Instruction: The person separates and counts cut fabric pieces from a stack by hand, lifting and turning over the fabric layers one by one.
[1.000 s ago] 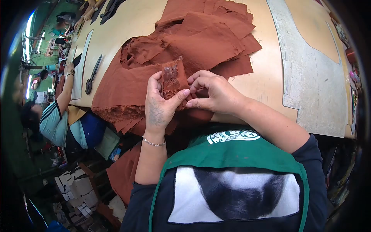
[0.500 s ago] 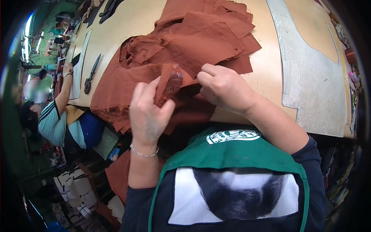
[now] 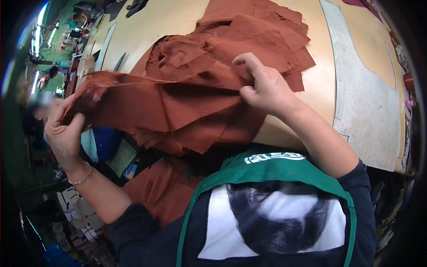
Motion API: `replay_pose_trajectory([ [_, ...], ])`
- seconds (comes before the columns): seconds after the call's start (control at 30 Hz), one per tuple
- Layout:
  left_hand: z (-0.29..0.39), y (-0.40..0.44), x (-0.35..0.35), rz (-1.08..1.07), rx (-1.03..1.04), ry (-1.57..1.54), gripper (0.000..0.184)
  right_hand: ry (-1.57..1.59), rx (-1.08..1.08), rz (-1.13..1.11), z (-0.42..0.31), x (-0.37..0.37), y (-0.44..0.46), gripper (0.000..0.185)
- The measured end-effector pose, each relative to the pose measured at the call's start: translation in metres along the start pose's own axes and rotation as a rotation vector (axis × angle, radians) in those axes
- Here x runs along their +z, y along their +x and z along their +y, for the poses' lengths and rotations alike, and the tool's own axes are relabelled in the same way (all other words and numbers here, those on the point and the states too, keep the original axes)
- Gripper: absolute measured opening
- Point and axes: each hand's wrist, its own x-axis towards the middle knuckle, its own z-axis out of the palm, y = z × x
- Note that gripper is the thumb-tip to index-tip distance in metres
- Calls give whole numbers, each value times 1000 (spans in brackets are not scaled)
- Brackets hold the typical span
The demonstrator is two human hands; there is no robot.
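Note:
A rust-red piece of fabric (image 3: 133, 104) is stretched between my two hands, its lower edge frayed. My left hand (image 3: 66, 129), wearing a bracelet, grips the bunched left end out past the table's edge. At the other end my right hand (image 3: 269, 86) pinches the cloth near its thumb, with the index finger raised and bent. Behind and under this piece lies a heap of the same rust-red fabric (image 3: 258, 40) in overlapping layers on the table. The stretched cloth hides part of that heap.
A large grey pattern piece (image 3: 360, 84) lies on the table (image 3: 173, 20) at the right. Scissors (image 3: 120, 62) lie at the left, partly covered by the held cloth. More rust-red fabric (image 3: 160, 187) hangs below the table. Another person (image 3: 91, 142) is at the left.
My left hand has swung far left with its end of the fabric, pulling the piece out wide. My right hand has shifted slightly right and its index finger has lifted.

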Motion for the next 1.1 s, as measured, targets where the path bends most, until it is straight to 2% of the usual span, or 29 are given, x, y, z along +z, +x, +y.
replay_pose_trajectory([
  [0.07, 9, -3, 2, -70, -50, -294, 28, -120, -101, 29, -7, 2, 5, 42],
  [0.17, 37, -1, 17, -132, -40, -213, 28, -263, -352, 180, -35, 5, 11, 51],
  [0.23, 41, -1, 21, -129, -29, -204, 29, -175, -489, 140, -56, 21, 20, 53],
  [0.3, 43, -1, 21, -112, -20, -239, 29, -237, -476, 78, -63, 49, 30, 52],
  [0.43, 39, -8, 15, -109, 18, -188, 31, -121, -320, -125, -59, 87, 75, 23],
  [0.5, 35, -13, 12, -110, -9, -194, 32, -145, -421, -120, -58, 89, 88, 16],
  [0.7, -5, -35, -7, 37, -86, -103, 25, -380, -454, -100, -16, 81, 95, 15],
  [0.77, -62, -41, -31, 197, -222, 205, 18, -477, -479, -83, 11, 82, 85, 15],
  [0.83, -111, -39, -51, 275, -224, 430, 21, -500, -534, -103, 16, 76, 76, 13],
  [0.9, -142, -28, -59, 333, -79, 616, 25, -469, -579, -136, 9, 73, 68, 12],
  [0.97, -147, -9, -56, 340, -60, 662, 27, -402, -603, -165, -2, 65, 64, 12],
  [1.03, -163, 11, -55, 348, 41, 641, 28, -319, -472, -270, -11, 57, 59, 14],
  [1.1, -179, 30, -56, 352, 46, 734, 28, -253, -348, -384, -14, 46, 55, 15],
])
